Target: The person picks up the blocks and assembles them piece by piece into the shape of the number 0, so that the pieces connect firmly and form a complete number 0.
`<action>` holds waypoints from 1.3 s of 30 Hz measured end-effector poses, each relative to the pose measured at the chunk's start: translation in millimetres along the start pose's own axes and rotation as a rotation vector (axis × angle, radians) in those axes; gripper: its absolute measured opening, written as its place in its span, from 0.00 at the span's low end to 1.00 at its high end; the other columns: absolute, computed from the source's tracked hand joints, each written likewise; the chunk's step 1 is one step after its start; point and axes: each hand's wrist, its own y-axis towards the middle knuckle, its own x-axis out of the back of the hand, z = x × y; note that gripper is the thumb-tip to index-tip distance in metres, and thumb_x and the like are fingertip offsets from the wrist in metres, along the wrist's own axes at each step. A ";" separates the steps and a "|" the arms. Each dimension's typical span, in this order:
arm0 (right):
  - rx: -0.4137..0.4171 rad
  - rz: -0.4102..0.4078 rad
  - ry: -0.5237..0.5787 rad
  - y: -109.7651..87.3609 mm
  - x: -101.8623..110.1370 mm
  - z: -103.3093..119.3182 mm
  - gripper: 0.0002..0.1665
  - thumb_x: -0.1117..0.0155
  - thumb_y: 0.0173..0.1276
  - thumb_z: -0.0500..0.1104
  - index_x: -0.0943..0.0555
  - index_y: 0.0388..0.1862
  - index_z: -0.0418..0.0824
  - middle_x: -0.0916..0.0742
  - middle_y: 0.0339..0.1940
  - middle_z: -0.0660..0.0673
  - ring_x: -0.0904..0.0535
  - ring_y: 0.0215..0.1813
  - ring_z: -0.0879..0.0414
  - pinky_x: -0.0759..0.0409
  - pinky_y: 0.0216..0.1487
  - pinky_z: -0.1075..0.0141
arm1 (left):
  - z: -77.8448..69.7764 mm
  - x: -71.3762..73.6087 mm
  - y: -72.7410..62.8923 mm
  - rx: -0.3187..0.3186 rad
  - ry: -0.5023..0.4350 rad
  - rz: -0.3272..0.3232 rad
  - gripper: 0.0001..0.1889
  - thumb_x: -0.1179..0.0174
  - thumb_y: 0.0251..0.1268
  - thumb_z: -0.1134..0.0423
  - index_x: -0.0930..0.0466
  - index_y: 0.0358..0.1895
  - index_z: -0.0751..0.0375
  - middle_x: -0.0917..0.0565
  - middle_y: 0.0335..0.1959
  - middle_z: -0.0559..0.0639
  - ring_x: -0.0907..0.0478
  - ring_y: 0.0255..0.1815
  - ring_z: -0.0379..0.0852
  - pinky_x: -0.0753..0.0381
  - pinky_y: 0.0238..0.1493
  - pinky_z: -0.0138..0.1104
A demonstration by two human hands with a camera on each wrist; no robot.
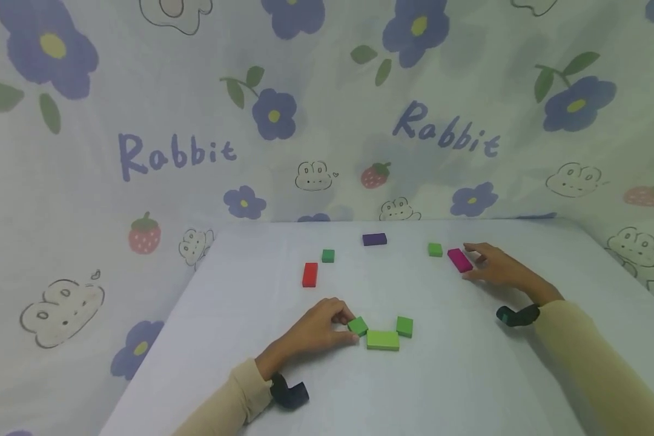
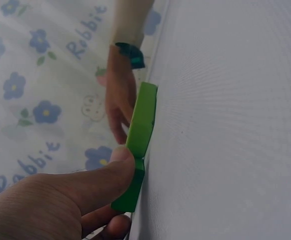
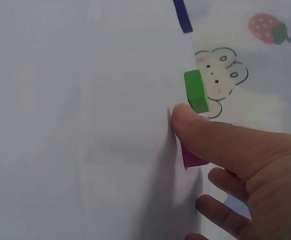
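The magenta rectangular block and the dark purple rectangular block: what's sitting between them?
A small green square block lies between the magenta block and the purple block, in both the head and right-wrist views.

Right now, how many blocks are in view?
8. Farther back, left to right: red block, dark green block, purple block, light green block, magenta block. Nearer: left green square, lime block, right green square.
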 end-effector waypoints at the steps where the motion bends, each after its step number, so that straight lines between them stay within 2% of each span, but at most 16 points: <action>1: 0.011 0.005 -0.008 0.6 0.5 -0.3 0.50 0.29 0.65 0.54 0.39 0.76 0.32 0.30 0.71 0.27 0.30 0.65 0.31 0.27 0.61 0.36 | 0.4 -0.7 -0.2 0.003 0.000 0.003 0.15 0.28 0.57 0.50 0.19 0.45 0.43 0.22 0.40 0.34 0.27 0.46 0.35 0.24 0.51 0.33; 3: 0.030 0.020 -0.022 1.6 1.4 -1.0 0.47 0.29 0.65 0.53 0.36 0.75 0.33 0.27 0.69 0.28 0.28 0.63 0.33 0.25 0.60 0.37 | 1.7 -2.1 -0.9 0.010 0.002 0.010 0.15 0.28 0.56 0.49 0.20 0.45 0.42 0.22 0.40 0.33 0.28 0.46 0.34 0.24 0.51 0.32; 6: 0.046 0.042 -0.025 4.5 2.2 -3.5 0.48 0.29 0.65 0.52 0.38 0.76 0.34 0.25 0.67 0.28 0.27 0.62 0.33 0.25 0.59 0.37 | 2.7 -2.9 -1.1 0.007 0.008 0.007 0.15 0.28 0.56 0.48 0.20 0.45 0.42 0.23 0.39 0.33 0.28 0.46 0.34 0.24 0.51 0.32; 10: 0.053 0.067 -0.044 12.7 4.9 -5.9 0.49 0.30 0.65 0.53 0.41 0.79 0.39 0.26 0.68 0.30 0.27 0.63 0.32 0.26 0.60 0.36 | 2.7 -0.8 -0.1 0.004 0.018 -0.008 0.15 0.28 0.57 0.48 0.20 0.45 0.42 0.22 0.39 0.33 0.28 0.45 0.35 0.24 0.51 0.33; 13: 0.051 0.106 -0.054 20.2 8.6 -4.6 0.46 0.31 0.66 0.54 0.38 0.78 0.41 0.27 0.68 0.30 0.26 0.63 0.34 0.25 0.60 0.38 | 3.4 1.3 -0.3 0.013 0.020 -0.008 0.15 0.28 0.56 0.48 0.19 0.45 0.42 0.22 0.39 0.33 0.28 0.46 0.34 0.24 0.51 0.32; 19: 0.012 0.153 0.021 23.1 15.3 -4.5 0.46 0.29 0.64 0.54 0.35 0.75 0.40 0.28 0.68 0.31 0.26 0.60 0.38 0.22 0.57 0.44 | 2.2 2.7 1.2 -0.007 0.014 -0.013 0.15 0.28 0.56 0.48 0.19 0.44 0.42 0.22 0.38 0.32 0.28 0.45 0.34 0.25 0.51 0.32; 23: -0.025 0.121 0.050 19.9 11.4 -7.7 0.48 0.26 0.59 0.59 0.34 0.69 0.36 0.25 0.62 0.32 0.26 0.54 0.43 0.20 0.51 0.51 | 2.1 1.3 0.8 -0.012 0.018 -0.005 0.15 0.28 0.56 0.47 0.19 0.44 0.41 0.23 0.38 0.32 0.29 0.45 0.33 0.25 0.51 0.31; 27: -0.053 0.041 0.074 14.6 6.8 -6.7 0.49 0.27 0.58 0.65 0.32 0.66 0.36 0.20 0.54 0.34 0.24 0.53 0.43 0.21 0.49 0.53 | 1.9 3.7 -0.2 -0.013 0.030 -0.020 0.15 0.27 0.56 0.48 0.20 0.44 0.41 0.23 0.38 0.32 0.28 0.45 0.34 0.25 0.51 0.32; 32: -0.060 -0.018 0.123 2.2 2.5 -3.4 0.48 0.30 0.59 0.68 0.29 0.67 0.37 0.18 0.54 0.36 0.23 0.56 0.42 0.20 0.49 0.53 | 1.7 7.0 -1.4 -0.005 0.027 -0.026 0.15 0.27 0.56 0.50 0.19 0.44 0.42 0.22 0.38 0.32 0.28 0.45 0.34 0.25 0.51 0.33; 36: -0.011 -0.053 0.160 -13.3 2.9 6.8 0.44 0.32 0.63 0.64 0.28 0.67 0.37 0.17 0.56 0.37 0.22 0.57 0.43 0.20 0.48 0.57 | 0.2 4.2 -1.2 -0.004 0.005 -0.005 0.15 0.28 0.56 0.49 0.19 0.45 0.43 0.22 0.39 0.33 0.28 0.45 0.34 0.25 0.51 0.32; 39: 0.054 -0.083 0.182 -23.3 -1.6 25.8 0.39 0.32 0.66 0.60 0.27 0.67 0.37 0.17 0.56 0.37 0.20 0.56 0.43 0.19 0.47 0.60 | -0.8 2.2 -1.8 0.007 0.007 0.000 0.15 0.28 0.57 0.48 0.19 0.45 0.42 0.23 0.39 0.32 0.28 0.46 0.34 0.25 0.51 0.32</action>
